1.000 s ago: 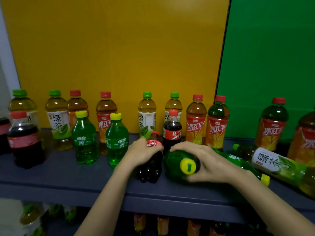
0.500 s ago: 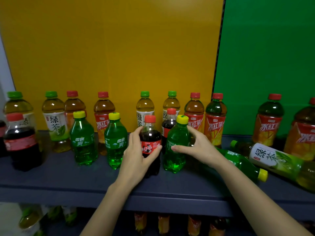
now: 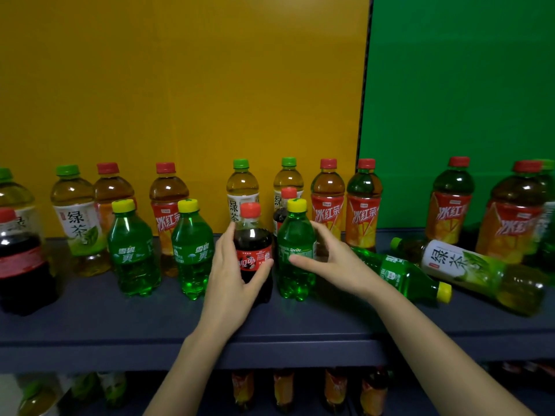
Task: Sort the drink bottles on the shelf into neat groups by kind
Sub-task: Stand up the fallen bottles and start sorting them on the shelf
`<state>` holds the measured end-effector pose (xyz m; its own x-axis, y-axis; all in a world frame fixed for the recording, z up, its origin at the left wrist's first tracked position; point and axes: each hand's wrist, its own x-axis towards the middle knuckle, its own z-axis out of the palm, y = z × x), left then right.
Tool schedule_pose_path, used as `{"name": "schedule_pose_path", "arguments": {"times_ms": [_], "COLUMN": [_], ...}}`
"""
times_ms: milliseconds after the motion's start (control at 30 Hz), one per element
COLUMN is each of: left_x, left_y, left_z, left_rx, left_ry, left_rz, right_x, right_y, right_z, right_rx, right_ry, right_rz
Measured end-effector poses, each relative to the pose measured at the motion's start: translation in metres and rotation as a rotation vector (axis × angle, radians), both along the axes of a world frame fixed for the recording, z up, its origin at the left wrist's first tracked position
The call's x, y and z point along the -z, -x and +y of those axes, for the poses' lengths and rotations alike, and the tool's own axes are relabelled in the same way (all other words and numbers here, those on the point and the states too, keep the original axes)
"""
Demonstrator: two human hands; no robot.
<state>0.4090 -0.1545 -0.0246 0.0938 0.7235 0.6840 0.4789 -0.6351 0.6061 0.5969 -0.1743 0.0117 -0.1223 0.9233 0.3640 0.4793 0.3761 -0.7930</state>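
Now the left hand (image 3: 231, 274) wraps thumb and fingers round a small cola bottle (image 3: 252, 250), and the right hand (image 3: 336, 259) curls round a green soda bottle (image 3: 295, 256) just beside it. Both bottles stand upright, caps up, at the middle of the shelf (image 3: 90, 325). To their right another green bottle (image 3: 402, 276) lies flat, its cap pointing toward the front.

You have clear, glossy plastic in front of you: the cola bottle (image 3: 253, 250) and the Sprite bottle (image 3: 295, 256) have smooth, see-through walls that throw bright highlights, and each wears a slick printed film label. The red cap (image 3: 250, 209) and the yellow cap (image 3: 296, 205) are opaque plastic with a duller finish. The shelf (image 3: 90, 319) under them looks smooth and matt; metal or laminate, you cannot tell. Behind, the yellow panel (image 3: 180, 85) and the green panel (image 3: 465, 85) are flat and matt.
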Motion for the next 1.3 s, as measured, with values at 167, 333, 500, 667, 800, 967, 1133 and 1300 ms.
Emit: {"name": "schedule_pose_path", "arguments": {"times_ms": [167, 333, 500, 667, 800, 967, 1133, 1300], "left_x": [-0.004, -0.011, -0.02, -0.021, -0.026, -0.035, -0.042, -0.04], "left_y": [-0.001, -0.027, -0.079, -0.137, -0.17, -0.192, -0.204, -0.203], "left_z": [-0.02, -0.038, -0.039, -0.028, -0.015, -0.002, 0.004, 0.007], "left_rx": [-0.175, 0.0, 0.225, 0.329, 0.358, 0.327, 0.319, 0.364], "left_ry": [-0.384, -0.569, -0.479, -0.344, -0.24, -0.034, 0.048, 0.061], "left_rz": [0.005, 0.205, 0.477, 0.682, 0.839, 1.094, 1.131, 1.062], "right_x": [-0.002, -0.009, -0.015, -0.013, -0.011, -0.009, -0.005, -0.001], "right_y": [-0.026, -0.077, -0.145, -0.197, -0.213, -0.212, -0.205, -0.207], "right_z": [-0.023, -0.052, -0.067, -0.063, -0.058, -0.047, -0.034, -0.035], "right_rx": [0.104, 0.228, 0.426, 0.5, 0.509, 0.56, 0.62, 0.591], "right_ry": [-0.11, -0.165, -0.196, -0.049, 0.081, 0.185, 0.217, 0.136], "right_rz": [-0.106, -0.149, -0.303, -0.564, -0.761, -1.02, -1.066, -0.974]}}
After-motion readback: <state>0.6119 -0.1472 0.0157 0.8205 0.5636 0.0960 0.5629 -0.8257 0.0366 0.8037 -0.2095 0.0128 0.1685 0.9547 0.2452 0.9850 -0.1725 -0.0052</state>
